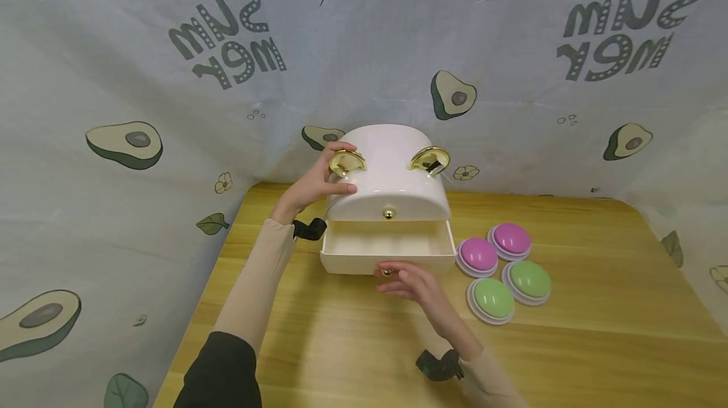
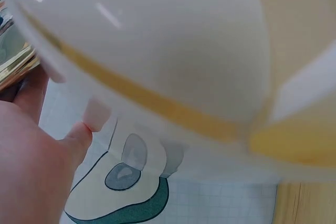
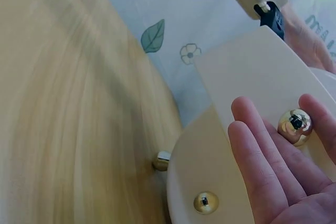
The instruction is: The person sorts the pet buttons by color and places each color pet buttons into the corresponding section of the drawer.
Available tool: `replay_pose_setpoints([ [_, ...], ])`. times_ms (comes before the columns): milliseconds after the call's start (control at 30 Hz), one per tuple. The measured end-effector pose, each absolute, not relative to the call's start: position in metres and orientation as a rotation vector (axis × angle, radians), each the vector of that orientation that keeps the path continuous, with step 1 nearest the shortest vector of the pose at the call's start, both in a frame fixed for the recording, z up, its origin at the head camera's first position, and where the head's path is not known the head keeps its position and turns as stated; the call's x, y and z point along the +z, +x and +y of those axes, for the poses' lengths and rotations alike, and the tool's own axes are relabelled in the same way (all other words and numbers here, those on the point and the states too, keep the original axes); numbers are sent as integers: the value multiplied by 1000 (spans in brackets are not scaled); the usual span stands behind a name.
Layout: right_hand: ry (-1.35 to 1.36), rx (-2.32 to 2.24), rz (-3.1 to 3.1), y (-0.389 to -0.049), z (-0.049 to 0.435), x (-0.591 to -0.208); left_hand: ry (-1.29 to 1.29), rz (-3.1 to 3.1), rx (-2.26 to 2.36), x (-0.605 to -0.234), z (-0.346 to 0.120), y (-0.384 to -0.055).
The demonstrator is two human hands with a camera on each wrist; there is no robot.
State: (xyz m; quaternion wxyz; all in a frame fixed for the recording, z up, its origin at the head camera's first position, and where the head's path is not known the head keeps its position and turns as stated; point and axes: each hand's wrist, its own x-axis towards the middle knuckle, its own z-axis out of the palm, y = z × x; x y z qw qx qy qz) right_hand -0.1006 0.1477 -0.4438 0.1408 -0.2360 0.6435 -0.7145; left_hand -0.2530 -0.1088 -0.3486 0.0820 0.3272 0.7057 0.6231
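A glossy white drawer box (image 1: pixel 392 162) with two gold ear-shaped pieces stands near the back of the table. My left hand (image 1: pixel 315 187) holds its upper left side, thumb on the front and fingers around the left gold ear (image 1: pixel 347 162). One drawer (image 1: pixel 387 240) is pulled out, and nothing shows inside it. My right hand (image 1: pixel 418 285) is at that drawer's front, with fairly straight fingers beside its round gold knob (image 3: pixel 295 127); one fingertip touches or nearly touches the knob. Lower on the box, another gold knob (image 3: pixel 206 203) shows in the right wrist view.
Right of the box sit two pink domed buttons (image 1: pixel 478 254) and two green domed buttons (image 1: pixel 493 299) on pale bases. They rest on a wooden table (image 1: pixel 597 282). A pale cloth (image 1: pixel 364 67) printed with avocados hangs behind the table.
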Motion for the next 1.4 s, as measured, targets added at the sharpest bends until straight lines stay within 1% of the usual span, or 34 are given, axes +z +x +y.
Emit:
replay_pose_setpoints([
  [400, -776, -2007, 1790, -58, 172, -447, 940, 2175, 1880, -350, -97, -221],
  [600, -797, -1998, 1766, -46, 175, -447, 927, 2177, 1881, -350, -97, -219],
  [933, -806, -2014, 1772, -34, 178, -447, 903, 2160, 1901, -350, -96, -217],
  [1400, -791, -2031, 1745, -29, 179, -447, 900, 2125, 1934, -348, -94, -215],
])
